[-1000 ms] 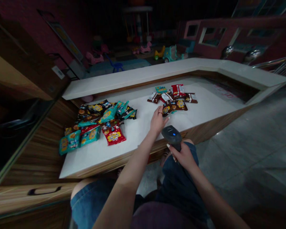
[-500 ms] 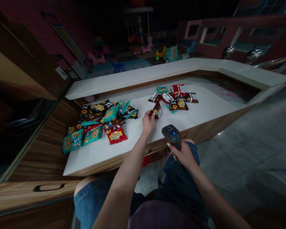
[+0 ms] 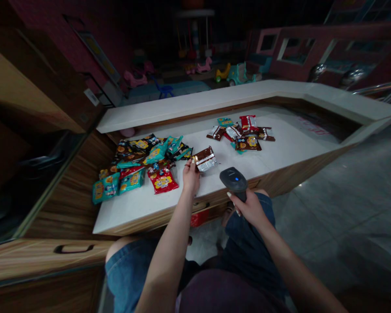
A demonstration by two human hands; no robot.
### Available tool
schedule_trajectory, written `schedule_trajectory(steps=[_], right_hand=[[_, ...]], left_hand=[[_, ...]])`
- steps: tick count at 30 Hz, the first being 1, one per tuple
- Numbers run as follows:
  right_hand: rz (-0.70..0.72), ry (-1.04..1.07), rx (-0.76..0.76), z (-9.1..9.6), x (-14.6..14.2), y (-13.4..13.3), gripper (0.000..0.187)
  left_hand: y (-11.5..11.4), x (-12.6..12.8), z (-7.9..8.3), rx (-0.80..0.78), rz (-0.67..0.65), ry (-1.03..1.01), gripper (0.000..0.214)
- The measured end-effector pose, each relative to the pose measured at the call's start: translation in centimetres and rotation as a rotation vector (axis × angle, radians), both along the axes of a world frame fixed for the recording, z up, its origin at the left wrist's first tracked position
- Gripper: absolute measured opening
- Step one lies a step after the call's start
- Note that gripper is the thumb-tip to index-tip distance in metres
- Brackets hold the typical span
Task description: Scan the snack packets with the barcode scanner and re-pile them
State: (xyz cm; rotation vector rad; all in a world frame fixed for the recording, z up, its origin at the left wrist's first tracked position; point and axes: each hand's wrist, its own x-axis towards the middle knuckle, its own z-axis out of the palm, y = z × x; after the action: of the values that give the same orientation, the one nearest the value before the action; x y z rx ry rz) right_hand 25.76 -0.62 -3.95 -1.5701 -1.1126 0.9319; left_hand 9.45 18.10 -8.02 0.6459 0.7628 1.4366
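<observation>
Between the fingers of my left hand [image 3: 190, 177] is a brown snack packet [image 3: 206, 159], its printed back turned toward me above the white counter [image 3: 130, 214]. My right hand [image 3: 249, 208] is wrapped round the handle of a dark barcode scanner [image 3: 233, 179], which shows a blue light on top. The scanner's head points toward the counter, a little right of the packet and apart from it. Left of my left hand lies a red snack packet [image 3: 163, 181], in front of a heap of teal, black and brown packets [image 3: 156, 153].
A smaller pile of brown, red and teal packets [image 3: 248, 143] lies at the back right of the counter. A raised white ledge [image 3: 189, 103] runs behind. Below the counter front is a drawer with a black handle [image 3: 73, 249]. Cardboard boxes [image 3: 48, 82] stand at the left.
My left hand has moved left with the brown packet, away from the right pile, and the packet's back now faces me. The scanner in my right hand has barely moved.
</observation>
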Motion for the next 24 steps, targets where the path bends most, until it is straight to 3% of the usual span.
schedule_trajectory(steps=[9, 15, 18, 21, 24], right_hand=[[0.004, -0.033, 0.023, 0.1, -0.2, 0.1, 0.039], [-0.024, -0.060, 0.043, 0.2, -0.2, -0.1, 0.040], [-0.041, -0.056, 0.053, 0.4, 0.0, -0.3, 0.039], [-0.047, -0.050, 0.047, 0.3, 0.2, -0.4, 0.039], [-0.059, -0.057, 0.055, 0.2, 0.3, -0.5, 0.040]], left_hand=[[-0.1, 0.0, 0.0, -0.066, 0.070, -0.022, 0.024], [-0.1, 0.3, -0.2, -0.015, 0.023, 0.048, 0.035], [-0.6, 0.0, 0.3, 0.084, 0.114, 0.239, 0.032], [-1.6, -1.6, 1.6, 0.288, 0.251, 0.565, 0.028], [-2.7, -4.1, 2.9, 0.537, 0.245, 0.886, 0.022]])
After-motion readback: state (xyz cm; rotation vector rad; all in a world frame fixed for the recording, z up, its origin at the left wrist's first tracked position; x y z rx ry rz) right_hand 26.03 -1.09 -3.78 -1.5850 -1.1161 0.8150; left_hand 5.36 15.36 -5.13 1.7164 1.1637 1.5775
